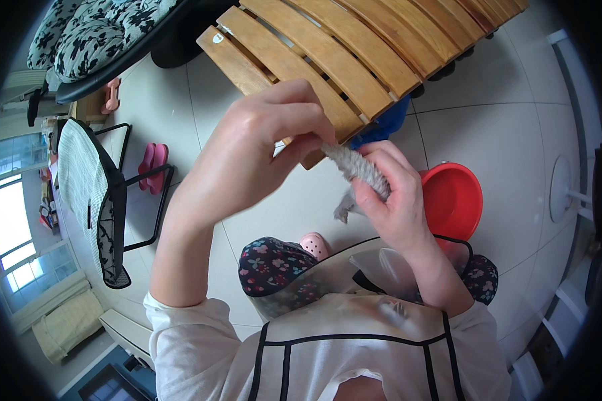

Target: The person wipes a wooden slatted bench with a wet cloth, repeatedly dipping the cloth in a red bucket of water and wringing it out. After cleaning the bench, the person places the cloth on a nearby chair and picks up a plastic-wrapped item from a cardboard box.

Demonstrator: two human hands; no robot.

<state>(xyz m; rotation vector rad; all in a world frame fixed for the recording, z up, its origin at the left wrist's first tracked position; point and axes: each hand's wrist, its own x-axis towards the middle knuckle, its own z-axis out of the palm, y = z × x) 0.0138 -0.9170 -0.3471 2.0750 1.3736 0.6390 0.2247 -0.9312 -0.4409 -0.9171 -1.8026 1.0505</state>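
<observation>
A grey, fuzzy cloth is bunched between my two hands at chest height. The fingertips of my left hand pinch its narrow upper end. Lower down, my right hand grips it with thumb and fingers, and a loose end hangs below the thumb. Just behind my left fingers lies the near end of a slatted wooden bench or rack. Past my right hand stands a red plastic bucket on the floor, partly hidden by that hand. A transparent apron with black edging covers my front.
A folding chair stands at the left, near pink slippers and a pink dumbbell. Blue material shows under the bench. A black-and-white cushioned seat is at upper left, a white stand base at right.
</observation>
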